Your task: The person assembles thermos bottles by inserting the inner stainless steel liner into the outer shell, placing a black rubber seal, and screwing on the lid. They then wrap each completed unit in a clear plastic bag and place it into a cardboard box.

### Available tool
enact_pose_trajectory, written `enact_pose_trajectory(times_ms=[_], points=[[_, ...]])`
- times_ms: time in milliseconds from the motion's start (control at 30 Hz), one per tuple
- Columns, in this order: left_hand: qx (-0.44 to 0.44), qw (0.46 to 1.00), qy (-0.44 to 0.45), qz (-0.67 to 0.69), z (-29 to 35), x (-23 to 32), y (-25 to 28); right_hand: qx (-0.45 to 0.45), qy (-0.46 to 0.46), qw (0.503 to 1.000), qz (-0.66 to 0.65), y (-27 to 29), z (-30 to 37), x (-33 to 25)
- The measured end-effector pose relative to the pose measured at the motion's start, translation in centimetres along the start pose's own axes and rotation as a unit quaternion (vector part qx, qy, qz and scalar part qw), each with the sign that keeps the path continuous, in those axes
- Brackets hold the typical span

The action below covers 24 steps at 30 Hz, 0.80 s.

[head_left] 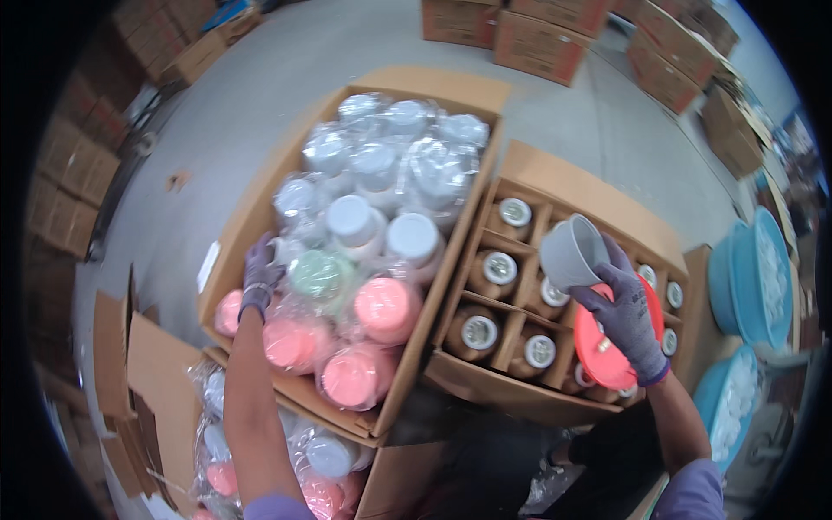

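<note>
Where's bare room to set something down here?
Bare grey floor lies between the open brown cardboard carton of plastic-wrapped containers and the stacked brown cardboard cartons at the top; more lies left, around a small brown scrap. Crowded: that open carton, where the left grey-gloved hand is, and the divided cardboard carton of white-topped brown bottles.

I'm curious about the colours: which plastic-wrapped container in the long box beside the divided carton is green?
The pale green container, between the pink containers and whitish containers; no other there shows green.
</note>
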<state>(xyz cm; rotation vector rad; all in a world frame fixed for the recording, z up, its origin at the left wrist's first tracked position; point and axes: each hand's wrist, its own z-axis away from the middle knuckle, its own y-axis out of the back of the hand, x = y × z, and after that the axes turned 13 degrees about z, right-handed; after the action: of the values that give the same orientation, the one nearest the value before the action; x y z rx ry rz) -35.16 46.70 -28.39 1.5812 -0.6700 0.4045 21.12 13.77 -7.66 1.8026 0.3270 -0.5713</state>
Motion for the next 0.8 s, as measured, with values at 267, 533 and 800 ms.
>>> enact_pose_trajectory(times_ms=[267,533,800], points=[[0.109,0.991,-0.065,0.032,2.5,11.4,8.0,-0.186,-0.214,0.887,0.365,4.1,10.3,9.2],[0.195,0.887,-0.354,0.224,19.7,37.0,22.7,0.051,-0.058,0.974,-0.211,5.5,9.1,-4.3],[-0.294,0.742,-0.13,0.588,36.3,45.4,10.0,0.146,-0.073,0.897,-0.41,17.1,18.8,-6.3]])
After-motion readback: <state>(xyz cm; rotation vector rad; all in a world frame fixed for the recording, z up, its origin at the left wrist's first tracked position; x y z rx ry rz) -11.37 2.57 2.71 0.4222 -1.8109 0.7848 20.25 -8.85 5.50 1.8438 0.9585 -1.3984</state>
